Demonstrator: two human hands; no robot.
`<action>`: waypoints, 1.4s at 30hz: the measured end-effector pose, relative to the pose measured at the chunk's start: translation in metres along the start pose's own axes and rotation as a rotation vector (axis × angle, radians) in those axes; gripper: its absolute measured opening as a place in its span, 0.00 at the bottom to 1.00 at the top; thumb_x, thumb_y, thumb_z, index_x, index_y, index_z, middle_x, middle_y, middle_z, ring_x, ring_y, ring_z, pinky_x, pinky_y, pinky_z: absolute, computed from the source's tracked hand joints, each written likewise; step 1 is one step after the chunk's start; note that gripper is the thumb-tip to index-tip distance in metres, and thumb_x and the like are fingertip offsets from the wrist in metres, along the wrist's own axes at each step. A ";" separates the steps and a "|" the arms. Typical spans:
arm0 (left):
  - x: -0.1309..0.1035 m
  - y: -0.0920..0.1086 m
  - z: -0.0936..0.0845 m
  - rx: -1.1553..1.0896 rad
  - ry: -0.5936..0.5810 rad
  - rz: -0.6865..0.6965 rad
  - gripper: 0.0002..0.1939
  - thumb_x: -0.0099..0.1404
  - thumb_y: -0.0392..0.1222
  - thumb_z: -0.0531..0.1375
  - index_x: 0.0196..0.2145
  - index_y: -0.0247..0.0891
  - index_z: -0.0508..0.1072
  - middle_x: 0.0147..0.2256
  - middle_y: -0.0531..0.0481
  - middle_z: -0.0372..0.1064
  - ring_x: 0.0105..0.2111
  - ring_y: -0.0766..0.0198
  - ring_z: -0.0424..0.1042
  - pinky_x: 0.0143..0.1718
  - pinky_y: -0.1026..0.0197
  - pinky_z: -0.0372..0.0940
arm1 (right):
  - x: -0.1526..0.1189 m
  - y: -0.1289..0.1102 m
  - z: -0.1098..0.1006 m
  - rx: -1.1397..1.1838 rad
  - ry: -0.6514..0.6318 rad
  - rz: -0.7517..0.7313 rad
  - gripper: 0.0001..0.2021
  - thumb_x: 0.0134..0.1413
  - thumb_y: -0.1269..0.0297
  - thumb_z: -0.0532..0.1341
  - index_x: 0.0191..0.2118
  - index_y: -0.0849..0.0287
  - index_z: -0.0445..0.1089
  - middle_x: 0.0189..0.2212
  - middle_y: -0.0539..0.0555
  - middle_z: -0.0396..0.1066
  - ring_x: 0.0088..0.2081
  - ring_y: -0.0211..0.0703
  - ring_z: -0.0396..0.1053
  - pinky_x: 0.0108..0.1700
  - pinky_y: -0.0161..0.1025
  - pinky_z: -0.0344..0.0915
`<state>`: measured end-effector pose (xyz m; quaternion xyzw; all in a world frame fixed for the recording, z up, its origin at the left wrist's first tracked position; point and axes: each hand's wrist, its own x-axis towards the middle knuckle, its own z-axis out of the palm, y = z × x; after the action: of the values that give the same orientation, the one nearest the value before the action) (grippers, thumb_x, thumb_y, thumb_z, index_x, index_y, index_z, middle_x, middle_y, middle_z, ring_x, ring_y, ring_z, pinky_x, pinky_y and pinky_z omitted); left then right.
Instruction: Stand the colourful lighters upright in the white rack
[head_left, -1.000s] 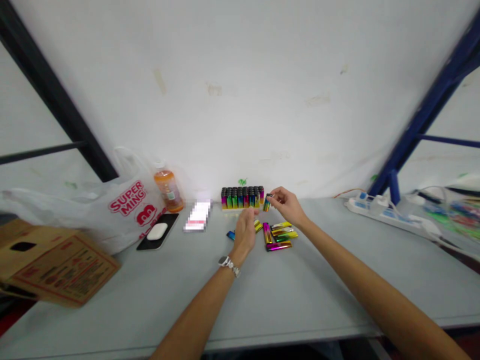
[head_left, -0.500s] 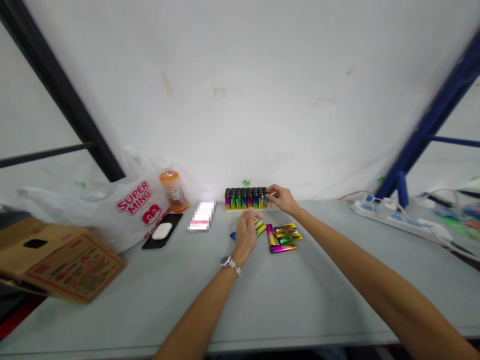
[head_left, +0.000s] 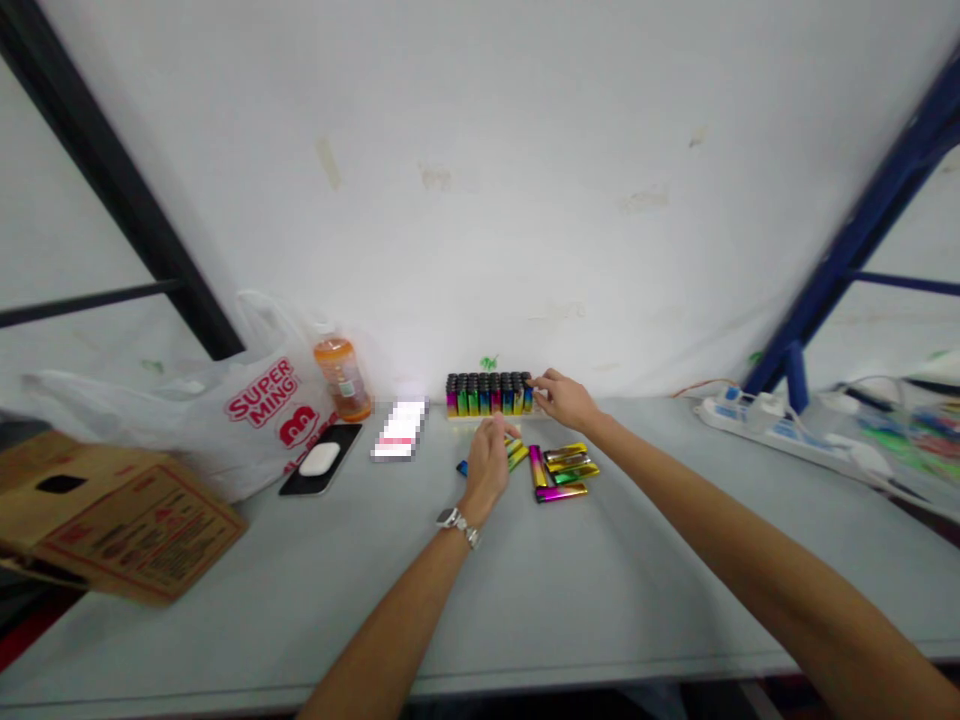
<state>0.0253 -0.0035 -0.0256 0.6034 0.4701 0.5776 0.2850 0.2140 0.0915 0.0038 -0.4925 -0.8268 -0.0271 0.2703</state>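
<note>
Rows of upright lighters with black tops and shiny rainbow bodies stand in a tray by the wall. My right hand is at the right end of the rows, its thumb and fingertips closed on an end lighter. Nearer to me, my left hand hovers over or rests on a few loose lighters; its fingers are bent, and whether it grips one is hidden. Yellow-green lighters show beside it. Several more loose lighters lie to its right on the grey table.
On the left are a cardboard box, a plastic bag, an orange bottle, and a phone under a white case. A blurred white item lies near the wall. A power strip is at the right.
The whole view has shifted slightly. My right hand stays at the right end of the rows, its fingers a little lower against the end lighter. My left hand has barely moved.
</note>
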 end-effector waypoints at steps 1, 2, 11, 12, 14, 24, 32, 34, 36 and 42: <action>0.000 0.000 0.000 0.001 0.000 -0.002 0.29 0.71 0.57 0.44 0.25 0.39 0.73 0.31 0.48 0.71 0.36 0.60 0.68 0.45 0.58 0.60 | -0.004 -0.003 -0.001 -0.071 -0.003 0.008 0.18 0.64 0.64 0.54 0.56 0.56 0.71 0.45 0.59 0.70 0.35 0.43 0.72 0.41 0.38 0.65; 0.000 0.000 0.000 0.001 0.001 -0.004 0.28 0.71 0.57 0.44 0.25 0.39 0.73 0.31 0.48 0.71 0.36 0.60 0.68 0.45 0.58 0.60 | -0.008 -0.006 -0.001 -0.124 -0.006 0.016 0.19 0.65 0.63 0.53 0.58 0.55 0.70 0.46 0.60 0.69 0.36 0.44 0.72 0.41 0.39 0.65; -0.001 -0.002 0.001 0.105 -0.061 0.058 0.25 0.73 0.53 0.46 0.27 0.38 0.73 0.32 0.47 0.70 0.37 0.59 0.69 0.44 0.57 0.60 | -0.040 -0.012 -0.005 -0.015 0.001 0.051 0.27 0.61 0.64 0.55 0.66 0.57 0.57 0.49 0.61 0.64 0.40 0.47 0.70 0.45 0.42 0.64; 0.000 -0.003 0.001 0.125 -0.072 0.069 0.24 0.72 0.52 0.46 0.27 0.38 0.72 0.32 0.47 0.70 0.36 0.59 0.69 0.43 0.57 0.60 | -0.048 -0.012 -0.006 0.041 -0.004 0.052 0.23 0.60 0.65 0.55 0.61 0.58 0.62 0.49 0.60 0.64 0.40 0.46 0.69 0.45 0.42 0.64; 0.000 -0.004 0.002 0.160 -0.089 0.090 0.22 0.72 0.51 0.48 0.27 0.38 0.72 0.31 0.48 0.69 0.36 0.59 0.69 0.43 0.57 0.60 | -0.066 -0.013 -0.009 0.121 -0.029 0.042 0.15 0.59 0.66 0.56 0.52 0.59 0.68 0.46 0.58 0.65 0.40 0.44 0.68 0.46 0.41 0.64; -0.002 -0.003 0.009 0.342 -0.143 0.162 0.17 0.71 0.45 0.50 0.27 0.38 0.69 0.32 0.48 0.66 0.37 0.59 0.67 0.44 0.57 0.59 | -0.100 -0.033 0.005 -0.032 -0.057 0.018 0.12 0.65 0.55 0.54 0.44 0.56 0.69 0.42 0.57 0.68 0.47 0.50 0.63 0.49 0.46 0.56; 0.001 -0.009 0.006 0.347 -0.123 0.192 0.16 0.71 0.44 0.50 0.28 0.38 0.69 0.32 0.49 0.66 0.36 0.61 0.66 0.42 0.58 0.60 | -0.071 -0.034 0.006 -0.028 -0.008 0.051 0.14 0.65 0.54 0.54 0.42 0.58 0.70 0.42 0.59 0.67 0.47 0.50 0.61 0.49 0.45 0.53; 0.002 -0.010 0.005 0.341 -0.112 0.201 0.15 0.71 0.43 0.51 0.28 0.37 0.70 0.32 0.49 0.66 0.37 0.61 0.67 0.42 0.58 0.61 | -0.074 -0.040 -0.005 -0.004 -0.040 -0.045 0.11 0.61 0.58 0.56 0.40 0.58 0.70 0.42 0.58 0.67 0.46 0.49 0.61 0.49 0.45 0.53; 0.003 -0.010 0.005 0.333 -0.103 0.201 0.14 0.70 0.42 0.51 0.29 0.37 0.70 0.32 0.48 0.67 0.37 0.60 0.67 0.43 0.58 0.61 | -0.078 -0.047 -0.016 -0.015 -0.124 -0.166 0.09 0.54 0.61 0.61 0.38 0.58 0.71 0.41 0.58 0.66 0.46 0.50 0.61 0.49 0.45 0.53; 0.004 -0.009 0.004 0.323 -0.091 0.206 0.12 0.68 0.40 0.53 0.29 0.37 0.71 0.33 0.48 0.68 0.37 0.60 0.68 0.43 0.57 0.61 | -0.080 -0.053 -0.025 -0.137 -0.272 -0.217 0.11 0.44 0.61 0.66 0.35 0.60 0.72 0.38 0.59 0.69 0.44 0.52 0.62 0.47 0.45 0.52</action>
<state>0.0262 0.0043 -0.0329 0.7118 0.4789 0.4929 0.1449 0.2095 -0.0073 -0.0008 -0.4169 -0.9002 -0.0455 0.1175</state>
